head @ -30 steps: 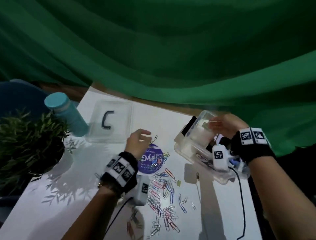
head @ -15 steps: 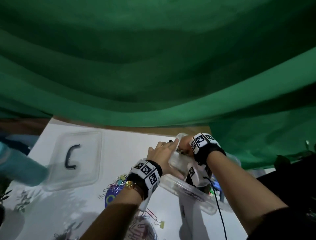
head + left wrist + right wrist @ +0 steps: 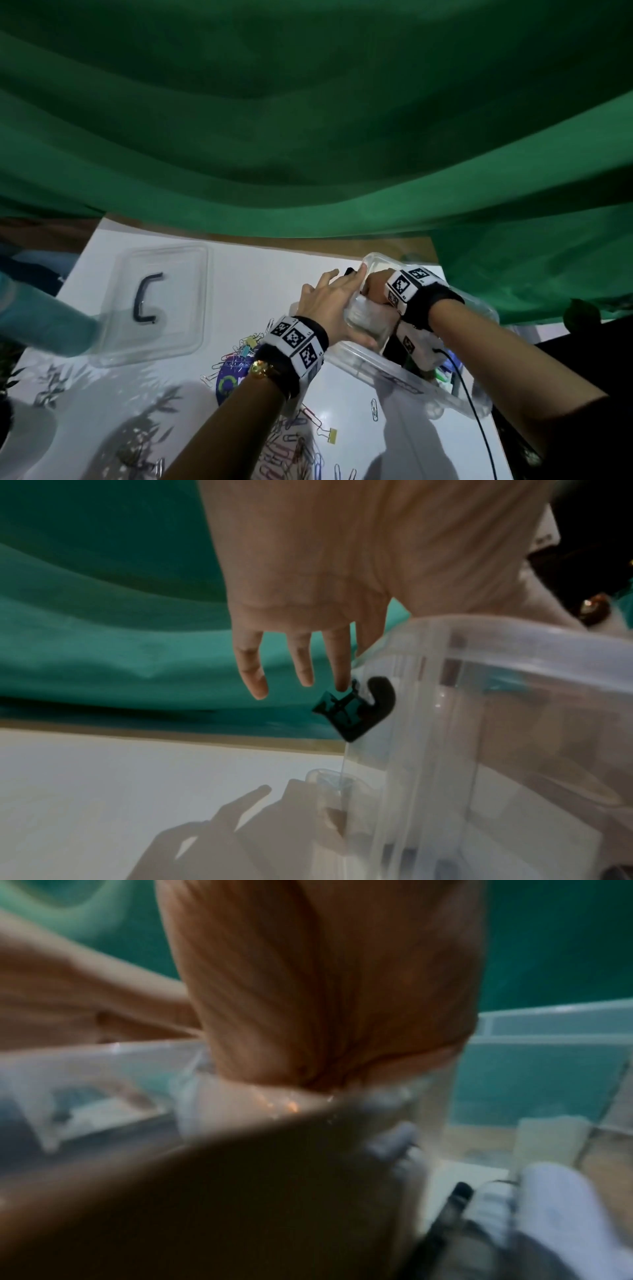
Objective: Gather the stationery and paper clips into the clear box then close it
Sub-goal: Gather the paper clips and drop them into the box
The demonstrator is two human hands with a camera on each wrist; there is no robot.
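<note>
The clear box (image 3: 411, 380) stands at the table's right, its left end raised. My right hand (image 3: 375, 289) curls over the rim at that end; in the right wrist view the right hand (image 3: 325, 988) fills the frame above the box wall (image 3: 548, 1069). My left hand (image 3: 325, 301) lies against the same end with straight, spread fingers (image 3: 250, 669); one fingertip touches the black latch (image 3: 356, 715) on the box (image 3: 514, 723). Loose paper clips (image 3: 294, 442) and a yellow binder clip (image 3: 330, 437) lie on the table. Blurred stationery (image 3: 548, 1218) sits inside the box.
The clear lid (image 3: 171, 329) with a black handle (image 3: 145, 298) lies flat at the back left. A teal bottle (image 3: 41, 322) stands at far left. A purple disc (image 3: 227, 382) lies under my left wrist. A black cable (image 3: 479, 428) trails along the table's right edge. Green cloth hangs behind.
My left hand left the paper clips and moved right onto the box's end. My right hand shifted to the same end's rim. That end of the box has come up.
</note>
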